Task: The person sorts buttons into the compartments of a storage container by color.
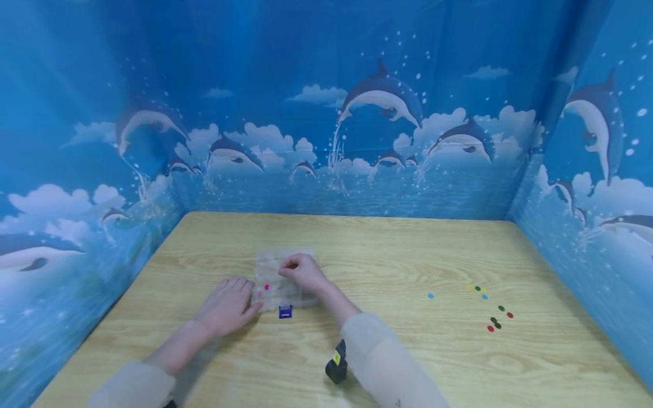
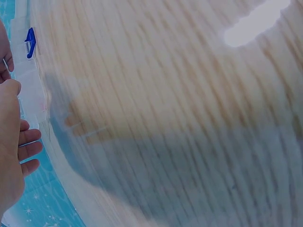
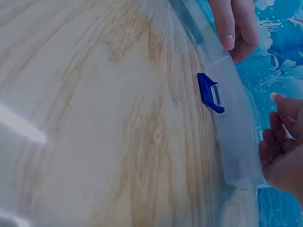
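Observation:
A clear plastic box with compartments (image 1: 298,300) lies left of the table's middle, its blue latch (image 1: 285,311) at the near edge. Inside are a bright pink piece (image 1: 266,287) and a paler pink one (image 1: 259,294). My left hand (image 1: 232,306) rests at the box's left side, fingers fairly straight and thumb by the near corner. Over the box, my right hand (image 1: 306,275) has thumb and fingertips together. In the right wrist view it pinches a small whitish piece (image 3: 273,97), too small to make out fully. The left wrist view shows the left hand (image 2: 12,146) beside the box wall.
Small flat coloured discs lie scattered at the table's right: a blue one (image 1: 431,296), a red one (image 1: 510,315), a green one (image 1: 501,308) and several others. A black device with a yellow mark (image 1: 336,362) is by the right sleeve. Dolphin-print curtains (image 1: 326,187) stand around the table.

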`<state>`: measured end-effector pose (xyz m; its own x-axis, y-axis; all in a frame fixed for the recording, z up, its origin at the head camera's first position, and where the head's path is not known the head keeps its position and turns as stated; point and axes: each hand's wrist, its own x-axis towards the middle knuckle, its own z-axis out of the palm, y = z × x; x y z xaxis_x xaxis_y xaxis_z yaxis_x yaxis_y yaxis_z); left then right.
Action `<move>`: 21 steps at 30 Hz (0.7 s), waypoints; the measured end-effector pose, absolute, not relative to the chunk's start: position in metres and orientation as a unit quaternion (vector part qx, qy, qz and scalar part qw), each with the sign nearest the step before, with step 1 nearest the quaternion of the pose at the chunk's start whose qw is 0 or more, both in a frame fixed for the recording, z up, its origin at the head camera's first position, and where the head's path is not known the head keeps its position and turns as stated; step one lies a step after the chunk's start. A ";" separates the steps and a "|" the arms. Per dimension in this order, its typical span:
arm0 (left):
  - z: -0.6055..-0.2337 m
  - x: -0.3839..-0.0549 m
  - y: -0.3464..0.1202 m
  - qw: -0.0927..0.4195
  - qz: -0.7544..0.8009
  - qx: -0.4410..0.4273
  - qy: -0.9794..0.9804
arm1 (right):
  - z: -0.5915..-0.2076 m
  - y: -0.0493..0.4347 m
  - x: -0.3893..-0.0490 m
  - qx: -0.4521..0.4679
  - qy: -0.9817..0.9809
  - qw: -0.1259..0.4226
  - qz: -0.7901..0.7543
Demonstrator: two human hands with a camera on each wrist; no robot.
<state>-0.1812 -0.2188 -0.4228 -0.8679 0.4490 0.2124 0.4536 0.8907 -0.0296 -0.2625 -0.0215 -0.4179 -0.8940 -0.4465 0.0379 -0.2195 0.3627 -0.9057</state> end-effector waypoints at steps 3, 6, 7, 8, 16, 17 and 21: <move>-0.424 -0.181 -0.219 0.108 -0.009 -0.233 -0.966 | -0.418 -0.025 -0.262 -0.201 0.821 0.107 -0.524; -0.425 -0.182 -0.219 0.102 -0.011 -0.229 -0.968 | -0.417 -0.028 -0.262 -0.196 0.825 0.108 -0.519; -0.425 -0.182 -0.219 0.100 -0.011 -0.228 -0.969 | -0.417 -0.028 -0.262 -0.194 0.825 0.108 -0.519; -0.424 -0.182 -0.219 0.097 -0.012 -0.226 -0.969 | -0.417 -0.028 -0.262 -0.193 0.826 0.110 -0.519; -0.423 -0.181 -0.217 0.096 -0.018 -0.224 -0.970 | -0.417 -0.025 -0.263 -0.186 0.821 0.112 -0.527; -0.423 -0.181 -0.217 0.096 -0.018 -0.224 -0.970 | -0.418 -0.024 -0.264 -0.185 0.822 0.111 -0.527; -0.423 -0.181 -0.216 0.092 -0.017 -0.220 -0.971 | -0.419 -0.019 -0.265 -0.183 0.823 0.110 -0.526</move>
